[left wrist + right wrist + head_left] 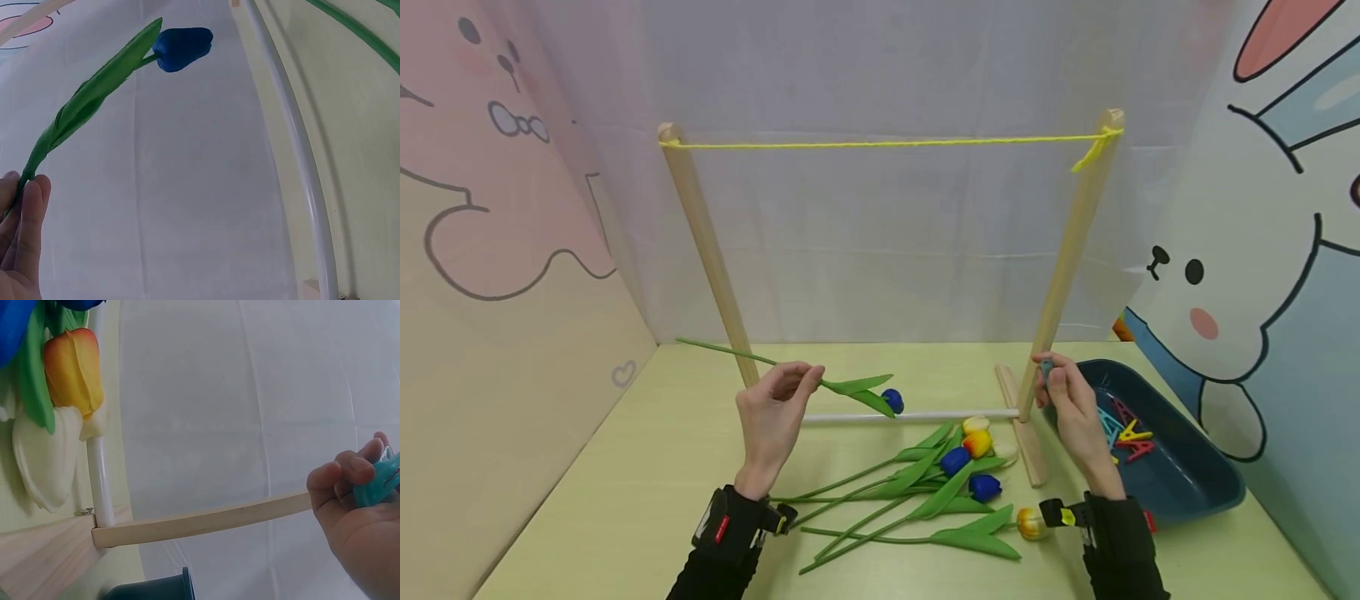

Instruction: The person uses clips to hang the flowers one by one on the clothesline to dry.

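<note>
Over the table (587, 500), left fingers (30, 228) pinch one blue tulip (87, 103) (of three), right fingers (325, 479) one clip (379, 483).

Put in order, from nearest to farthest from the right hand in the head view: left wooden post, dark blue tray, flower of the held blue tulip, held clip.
1. Held clip: in the right hand itself.
2. Dark blue tray: just to the hand's right.
3. Held blue tulip: its flower is to the hand's left.
4. Left wooden post: farther left.

Soft, even light; dimmer wrist views with wide-angle curvature
</note>
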The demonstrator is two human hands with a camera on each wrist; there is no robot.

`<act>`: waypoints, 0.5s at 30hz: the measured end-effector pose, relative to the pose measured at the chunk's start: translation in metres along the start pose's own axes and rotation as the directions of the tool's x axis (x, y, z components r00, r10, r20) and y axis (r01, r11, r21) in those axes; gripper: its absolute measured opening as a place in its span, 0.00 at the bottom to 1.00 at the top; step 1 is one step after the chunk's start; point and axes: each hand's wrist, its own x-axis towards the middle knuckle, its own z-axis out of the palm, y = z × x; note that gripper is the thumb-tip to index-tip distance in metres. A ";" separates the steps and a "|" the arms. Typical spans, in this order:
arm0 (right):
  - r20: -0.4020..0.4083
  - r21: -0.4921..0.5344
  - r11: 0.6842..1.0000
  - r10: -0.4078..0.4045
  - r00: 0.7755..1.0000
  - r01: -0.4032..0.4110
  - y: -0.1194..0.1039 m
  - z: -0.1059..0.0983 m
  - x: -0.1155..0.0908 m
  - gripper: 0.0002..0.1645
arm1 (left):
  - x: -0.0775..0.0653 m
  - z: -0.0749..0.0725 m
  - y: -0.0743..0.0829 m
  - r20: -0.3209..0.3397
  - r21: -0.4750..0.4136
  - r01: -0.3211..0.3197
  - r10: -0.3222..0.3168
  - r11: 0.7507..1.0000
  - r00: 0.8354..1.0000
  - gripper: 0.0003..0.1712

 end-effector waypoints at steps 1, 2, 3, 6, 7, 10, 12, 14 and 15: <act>0.001 0.001 1.000 -0.001 1.000 0.001 0.000 0.000 0.000 0.22 | -0.005 0.002 -0.015 0.007 0.001 0.010 -0.010 1.000 1.000 0.13; 0.003 0.003 1.000 -0.001 1.000 0.001 0.000 0.000 0.000 0.22 | -0.005 0.002 -0.021 0.021 -0.019 0.014 -0.014 1.000 1.000 0.13; 0.004 0.007 1.000 -0.002 1.000 0.002 0.000 0.001 0.000 0.22 | 0.001 -0.001 -0.005 0.027 -0.035 0.010 -0.009 0.999 1.000 0.14; 0.001 0.007 1.000 0.020 1.000 -0.020 0.000 0.002 -0.001 0.22 | 0.029 -0.011 0.058 0.059 -0.038 0.044 -0.042 0.998 0.997 0.11; 0.000 0.007 0.999 0.035 0.999 -0.035 0.000 0.002 -0.001 0.21 | 0.037 -0.014 0.078 0.066 -0.018 0.060 -0.059 0.998 0.996 0.10; 0.000 -0.016 0.996 0.087 0.996 -0.087 0.001 0.004 -0.002 0.21 | 0.053 -0.020 0.109 0.069 0.048 0.095 -0.098 0.994 0.993 0.12; -0.001 -0.044 0.992 0.121 0.993 -0.121 0.000 0.006 -0.003 0.20 | 0.058 -0.022 0.115 0.067 0.086 0.120 -0.126 0.989 0.990 0.14; -0.008 -0.091 0.985 0.148 0.989 -0.148 -0.001 0.008 -0.002 0.19 | 0.062 -0.024 0.117 0.057 0.106 0.127 -0.133 0.986 0.989 0.16; -0.014 -0.114 0.980 0.160 0.987 -0.161 -0.002 0.009 -0.002 0.19 | 0.064 -0.025 0.117 0.051 0.105 0.127 -0.133 0.986 0.990 0.16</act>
